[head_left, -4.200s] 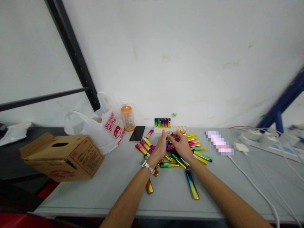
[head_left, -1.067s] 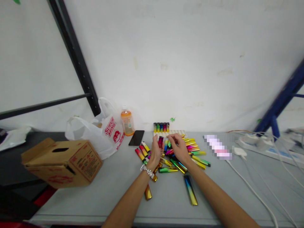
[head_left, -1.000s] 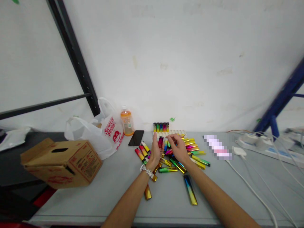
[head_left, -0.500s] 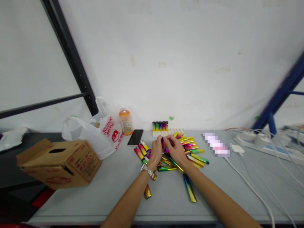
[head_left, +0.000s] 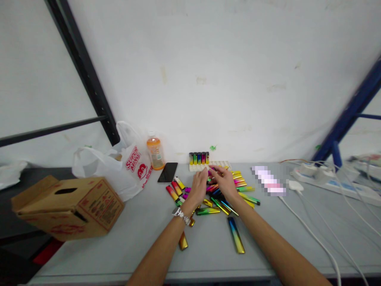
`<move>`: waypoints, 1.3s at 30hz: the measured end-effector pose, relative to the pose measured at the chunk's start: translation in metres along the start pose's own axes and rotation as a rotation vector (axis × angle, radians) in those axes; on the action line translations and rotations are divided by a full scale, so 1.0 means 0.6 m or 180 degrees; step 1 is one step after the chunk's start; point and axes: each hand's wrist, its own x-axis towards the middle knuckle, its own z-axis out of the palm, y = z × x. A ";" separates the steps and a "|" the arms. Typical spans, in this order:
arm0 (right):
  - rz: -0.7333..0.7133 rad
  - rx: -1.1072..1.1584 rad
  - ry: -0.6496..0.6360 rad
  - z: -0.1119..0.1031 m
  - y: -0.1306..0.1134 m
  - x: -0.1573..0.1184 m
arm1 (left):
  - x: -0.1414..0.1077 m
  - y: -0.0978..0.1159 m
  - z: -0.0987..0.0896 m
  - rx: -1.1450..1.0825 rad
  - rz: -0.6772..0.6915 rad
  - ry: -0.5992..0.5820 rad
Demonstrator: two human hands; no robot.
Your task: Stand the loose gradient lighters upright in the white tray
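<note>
Several shiny multicoloured lighters (head_left: 236, 235) lie loosely piled on the grey table. Behind them a white rack (head_left: 220, 163) holds several upright lighters (head_left: 199, 158) in its left part. My left hand (head_left: 199, 186), with a bracelet at the wrist, is closed over the pile. Its fingertips meet a magenta lighter (head_left: 210, 172) near the front of the rack. My right hand (head_left: 224, 181) is closed at the right side of that same lighter, fingers bent round its upper end. The hands partly hide the lighter and the pile beneath.
A cardboard box (head_left: 95, 206), a white plastic bag (head_left: 127, 174), an orange drink bottle (head_left: 155, 151) and a black phone (head_left: 168, 172) stand or lie to the left. A blurred-out device (head_left: 268, 180), white cables and a power strip (head_left: 342, 184) are at the right.
Both hands have shifted slightly right, and a magenta lighter now shows between them in place of a dark red item. More of the lighters under the hands is visible.
</note>
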 end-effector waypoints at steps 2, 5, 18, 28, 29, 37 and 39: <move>-0.0202 -0.0214 0.0051 -0.015 0.002 0.018 | 0.000 0.000 -0.006 0.0507 0.0061 0.0172; -0.0559 -0.0847 0.0225 -0.034 0.003 0.060 | -0.001 -0.003 -0.015 0.1344 0.0061 0.0148; -0.1272 -0.2302 -0.0720 -0.041 0.026 0.205 | 0.009 -0.011 -0.026 0.2141 -0.0094 -0.0346; -0.1236 -0.2696 -0.1095 -0.042 0.030 0.229 | 0.010 -0.002 -0.033 0.2179 -0.0364 -0.0511; -0.1301 -0.2841 -0.1062 -0.043 0.031 0.228 | 0.010 -0.002 -0.034 0.2160 -0.0379 -0.0506; -0.1496 -0.3647 -0.0651 -0.031 0.004 0.164 | 0.019 0.006 -0.050 0.1745 -0.0104 0.0053; -0.1647 -0.3260 -0.0490 -0.022 -0.012 0.132 | 0.022 0.011 -0.054 0.1509 0.0177 0.0128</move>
